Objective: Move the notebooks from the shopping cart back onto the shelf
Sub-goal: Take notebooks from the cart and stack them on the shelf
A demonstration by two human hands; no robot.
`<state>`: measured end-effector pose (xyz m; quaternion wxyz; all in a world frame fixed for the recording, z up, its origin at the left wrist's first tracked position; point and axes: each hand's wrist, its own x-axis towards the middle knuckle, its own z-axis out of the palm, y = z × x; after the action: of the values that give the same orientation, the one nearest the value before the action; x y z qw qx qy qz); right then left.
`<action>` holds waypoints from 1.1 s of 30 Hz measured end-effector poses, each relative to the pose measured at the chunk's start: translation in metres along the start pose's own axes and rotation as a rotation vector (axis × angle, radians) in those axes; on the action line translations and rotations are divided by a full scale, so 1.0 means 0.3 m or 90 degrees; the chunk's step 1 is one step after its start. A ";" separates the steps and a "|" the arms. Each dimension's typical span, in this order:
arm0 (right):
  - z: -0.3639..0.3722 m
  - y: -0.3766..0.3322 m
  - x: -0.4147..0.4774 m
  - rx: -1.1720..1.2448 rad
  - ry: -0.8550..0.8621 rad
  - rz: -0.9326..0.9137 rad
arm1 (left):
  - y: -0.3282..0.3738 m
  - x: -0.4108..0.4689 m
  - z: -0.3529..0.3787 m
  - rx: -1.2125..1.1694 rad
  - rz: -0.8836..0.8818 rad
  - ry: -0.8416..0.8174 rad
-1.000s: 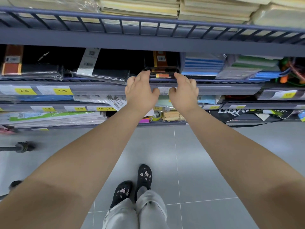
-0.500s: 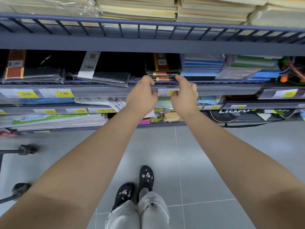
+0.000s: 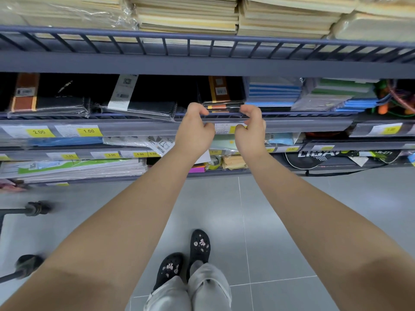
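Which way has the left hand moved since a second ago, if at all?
Yes. The left hand has drawn back toward the person: its fingers, earlier stretched onto the black-and-orange notebook stack, now curl above the price rail.

2 arms outstretched — left hand (image 3: 195, 131), right hand (image 3: 249, 130) curled.

- We see bright, even light that seems to fall from above; the grey floor (image 3: 280, 221) carries a soft sheen and only faint shadow beside the shoes (image 3: 198, 245)
- The recess under the upper shelf (image 3: 202, 63) is dark, and we lose detail in the black covers there
- The plastic wrap (image 3: 89, 14) at upper left throws small glints
- Wide-angle distortion bows the shelf rails towards the edges and swells the forearms (image 3: 112, 243) near the lens
- The black wheels (image 3: 36, 208) at left are smeared, while the centre is sharp
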<state>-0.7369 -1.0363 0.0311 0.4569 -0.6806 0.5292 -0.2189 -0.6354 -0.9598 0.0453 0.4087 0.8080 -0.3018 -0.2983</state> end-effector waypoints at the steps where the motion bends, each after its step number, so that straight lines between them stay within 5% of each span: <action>1: -0.003 0.003 -0.003 0.001 0.000 -0.001 | -0.004 -0.001 -0.002 -0.010 -0.002 -0.004; 7: -0.016 0.014 0.008 -0.032 -0.032 -0.024 | -0.009 0.015 0.000 -0.014 -0.004 0.060; 11: -0.011 0.002 0.051 -0.082 -0.030 -0.025 | 0.009 0.022 0.022 0.249 0.115 0.067; 16: -0.001 0.001 0.059 -0.089 -0.004 -0.017 | -0.010 0.021 0.017 0.482 0.117 0.031; 33: -0.022 0.017 0.049 -0.091 -0.027 -0.026 | 0.007 0.036 0.020 0.250 0.070 -0.033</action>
<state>-0.7397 -1.0526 0.0273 0.4135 -0.7266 0.5199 -0.1753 -0.6333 -0.9717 0.0416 0.2510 0.8464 -0.4084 -0.2319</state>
